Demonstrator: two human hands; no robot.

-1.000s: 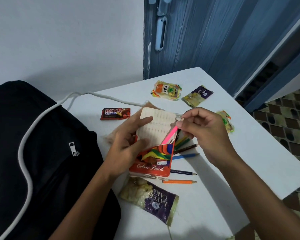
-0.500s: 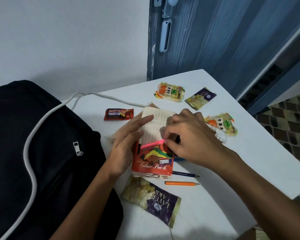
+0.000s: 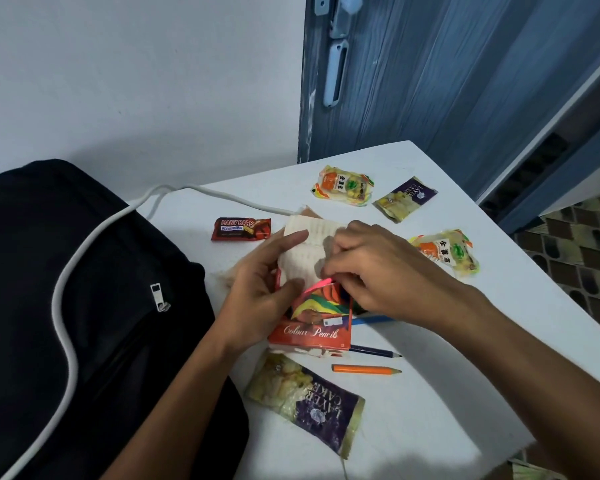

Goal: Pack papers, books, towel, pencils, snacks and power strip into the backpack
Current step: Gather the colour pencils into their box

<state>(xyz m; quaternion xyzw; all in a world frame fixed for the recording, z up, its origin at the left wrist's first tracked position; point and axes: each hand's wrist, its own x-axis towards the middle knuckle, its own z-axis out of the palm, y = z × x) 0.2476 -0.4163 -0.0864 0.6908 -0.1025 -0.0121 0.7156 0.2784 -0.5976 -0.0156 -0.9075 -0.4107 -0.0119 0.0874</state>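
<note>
My left hand [image 3: 257, 289] grips a red "Colour Pencils" box [image 3: 312, 332] with its pale flap raised. My right hand [image 3: 371, 271] pinches a pink pencil [image 3: 317, 285] at the box mouth; only its end shows. Loose pencils lie to the right of the box: a blue one [image 3: 373, 320], a dark one [image 3: 374, 351] and an orange one [image 3: 366, 370]. The black backpack [image 3: 84, 323] lies at the left, its zipper pull [image 3: 160, 297] visible. Snack packs [image 3: 305, 403] are scattered over the white table [image 3: 465, 393]. A white power cord [image 3: 222, 195] runs across the backpack.
A "Many Bars" pack [image 3: 241, 229] lies beyond my left hand. Two orange-green packs [image 3: 343, 185] [image 3: 447, 251] and a small purple cake pack [image 3: 406, 197] sit toward the far corner. A blue door [image 3: 430, 81] stands behind. The table's right edge drops to a patterned floor [image 3: 586, 254].
My right hand has lowered the pink pencil from upright above the box down into the box mouth. The left hand has kept its grip on the box.
</note>
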